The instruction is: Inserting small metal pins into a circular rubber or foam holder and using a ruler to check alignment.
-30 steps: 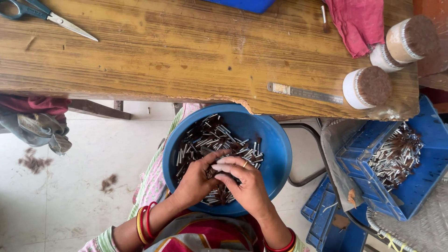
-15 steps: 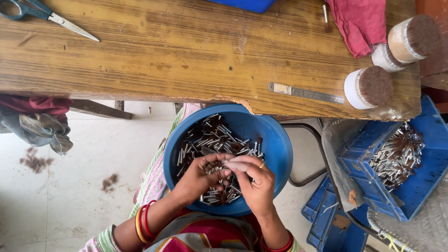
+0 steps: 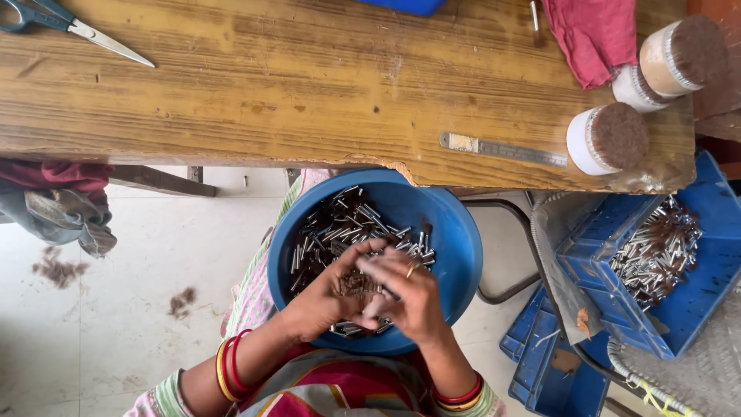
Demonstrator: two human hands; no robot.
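Note:
A round blue bowl (image 3: 455,232) rests on my lap, partly under the edge of the wooden table (image 3: 309,85). It holds several short silver metal tubes (image 3: 340,224) with dark tips. My left hand (image 3: 324,297) and my right hand (image 3: 409,297) meet over the near part of the bowl. Together they pinch a small bunch of the tubes between the fingers. The bunch is mostly hidden by my fingers, and my right fingers look blurred. Red bangles ring both wrists.
Scissors (image 3: 69,23) lie at the table's far left. A metal ruler (image 3: 502,150), three round brush bundles (image 3: 610,139) and a red cloth (image 3: 590,35) sit at the right. A blue crate (image 3: 664,255) of more tubes stands on the floor to my right. Cloth (image 3: 62,205) hangs at left.
My hands have drawn together and lifted a little above the bowl's near side, gathering tubes from the pile into a bunch between the fingers.

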